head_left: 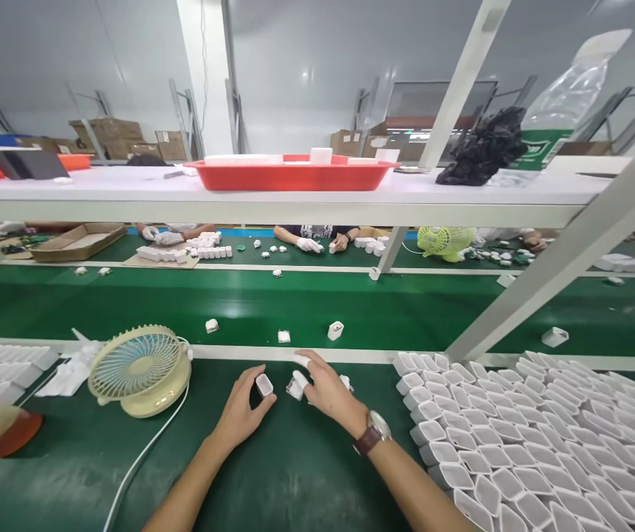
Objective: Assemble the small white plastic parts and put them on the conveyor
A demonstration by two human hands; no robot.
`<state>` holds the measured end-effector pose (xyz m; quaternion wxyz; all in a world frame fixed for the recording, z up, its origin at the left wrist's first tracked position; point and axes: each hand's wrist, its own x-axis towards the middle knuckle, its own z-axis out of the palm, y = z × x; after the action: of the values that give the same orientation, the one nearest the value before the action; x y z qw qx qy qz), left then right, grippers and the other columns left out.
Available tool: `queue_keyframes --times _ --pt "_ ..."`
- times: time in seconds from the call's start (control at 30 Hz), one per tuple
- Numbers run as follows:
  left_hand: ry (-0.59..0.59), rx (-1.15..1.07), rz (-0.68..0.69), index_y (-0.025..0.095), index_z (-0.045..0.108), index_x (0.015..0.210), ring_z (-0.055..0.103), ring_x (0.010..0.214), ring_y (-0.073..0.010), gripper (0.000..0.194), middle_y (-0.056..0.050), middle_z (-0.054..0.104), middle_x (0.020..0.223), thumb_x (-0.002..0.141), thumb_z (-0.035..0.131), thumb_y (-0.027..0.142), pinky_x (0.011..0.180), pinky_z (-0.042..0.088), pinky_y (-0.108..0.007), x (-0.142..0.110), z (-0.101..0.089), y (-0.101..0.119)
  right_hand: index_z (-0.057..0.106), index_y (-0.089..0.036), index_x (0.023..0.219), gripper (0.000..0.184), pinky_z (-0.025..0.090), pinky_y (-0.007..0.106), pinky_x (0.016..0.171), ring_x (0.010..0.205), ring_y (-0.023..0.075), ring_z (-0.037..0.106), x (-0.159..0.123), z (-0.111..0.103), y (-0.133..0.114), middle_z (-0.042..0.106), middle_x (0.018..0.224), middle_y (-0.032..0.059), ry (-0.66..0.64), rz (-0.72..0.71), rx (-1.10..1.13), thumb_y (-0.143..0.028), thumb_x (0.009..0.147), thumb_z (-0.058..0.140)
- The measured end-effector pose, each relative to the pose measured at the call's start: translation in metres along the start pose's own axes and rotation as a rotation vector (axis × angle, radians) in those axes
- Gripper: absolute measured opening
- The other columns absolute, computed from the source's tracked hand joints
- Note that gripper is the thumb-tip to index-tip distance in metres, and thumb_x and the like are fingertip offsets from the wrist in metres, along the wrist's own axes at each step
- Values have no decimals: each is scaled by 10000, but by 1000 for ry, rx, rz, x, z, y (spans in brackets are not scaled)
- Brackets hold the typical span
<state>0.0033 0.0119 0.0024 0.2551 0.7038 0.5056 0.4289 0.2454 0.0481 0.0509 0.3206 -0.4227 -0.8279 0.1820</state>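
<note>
My left hand [243,406] is closed around a small white plastic housing [264,384], held between thumb and fingers with its hollow end facing up. To its right, my right hand [331,395] has its thumb and index finger apart, both tipped with white finger covers. Beside the thumb is a small white part [294,389] with a metallic-looking edge; it seems to touch the thumb. Another small white piece [346,382] shows partly behind my right hand. A watch is on my right wrist.
Rows of white housings [494,436] fill the bench's right side. A cream fan [143,369] with a cable stands left, near stacked white pieces [1,369]. Beyond the white rail, a green belt [128,299] carries scattered parts. Overhead, a shelf holds a red tray [289,177]. Co-workers' hands [310,244] show opposite.
</note>
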Motion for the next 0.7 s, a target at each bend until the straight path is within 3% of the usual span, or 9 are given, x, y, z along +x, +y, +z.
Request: queue_keyframes --times 0.1,0.2,0.33,0.47,0.7 --pt "-7 -8 27 265 539 1423 637 1249 -302 497 -123 640 1367 959 648 407 1084 507 -491 -1 -2 1 578 -139 1396 480 439 474 1178 1389 284 528 41 6 20 580 1443 178 -46 35 -46 -71 922 545" --pt "38 -60 48 254 572 1394 655 1215 -282 419 -124 649 1353 1003 579 404 1045 535 -453 -1 -6 1 627 -89 1304 391 429 492 1169 1372 310 534 74 16 35 596 1407 211 -95 86 -92 -69 915 596" --pt "111 -113 73 247 705 1212 654 1216 -253 367 -110 676 1295 1079 382 359 1063 520 -430 1 -11 -2 660 -154 1200 233 520 496 1026 1167 266 645 94 17 43 673 1251 107 -162 136 -136 -241 984 657" --pt "118 -118 64 238 722 1167 650 1205 -259 376 -112 689 1256 1078 390 388 1071 510 -441 0 -12 -3 672 -143 1178 248 516 415 982 1093 259 656 82 -5 42 700 1132 118 -236 137 -145 -154 935 626" --pt "99 -95 -10 240 645 1296 670 1117 -265 379 -118 669 1298 1029 504 470 965 566 -419 -1 -7 0 717 -177 1051 299 527 333 886 955 237 664 26 -43 18 711 987 65 -404 84 -117 -79 790 610"
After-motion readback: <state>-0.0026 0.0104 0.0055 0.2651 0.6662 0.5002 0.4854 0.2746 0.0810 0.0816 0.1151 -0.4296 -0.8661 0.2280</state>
